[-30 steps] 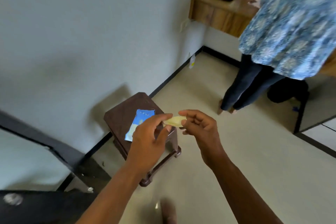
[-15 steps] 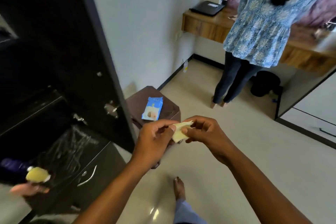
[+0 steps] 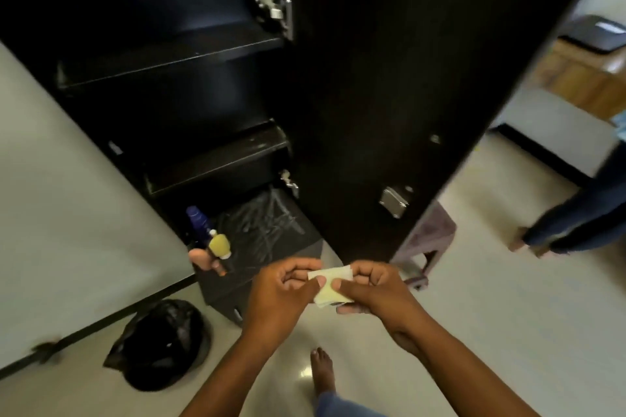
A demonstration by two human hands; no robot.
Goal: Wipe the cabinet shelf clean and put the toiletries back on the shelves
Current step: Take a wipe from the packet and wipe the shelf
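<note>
Both hands hold a small pale-yellow folded wipe (image 3: 330, 284) in front of me, low in the head view. My left hand (image 3: 281, 294) pinches its left edge and my right hand (image 3: 376, 291) pinches its right edge. Beyond them stands the dark cabinet with its door (image 3: 389, 95) swung open. An upper shelf (image 3: 162, 57) and a middle shelf (image 3: 216, 159) look bare. The bottom shelf (image 3: 271, 230) is lined with crinkled clear plastic. At its left end stand a blue bottle (image 3: 198, 223), a yellow-topped bottle (image 3: 219, 244) and a pink item (image 3: 200, 259).
A black plastic bag (image 3: 162, 349) lies on the floor at lower left. A brown stool (image 3: 430, 240) stands behind the open door. Another person's legs (image 3: 576, 223) are at the right, with a wooden desk (image 3: 582, 74) beyond. My bare foot (image 3: 321, 369) is below my hands.
The view has swung left from the stool and wall onto the open cabinet. Both hands have kept hold of the wipe, which now looks more unfolded.
</note>
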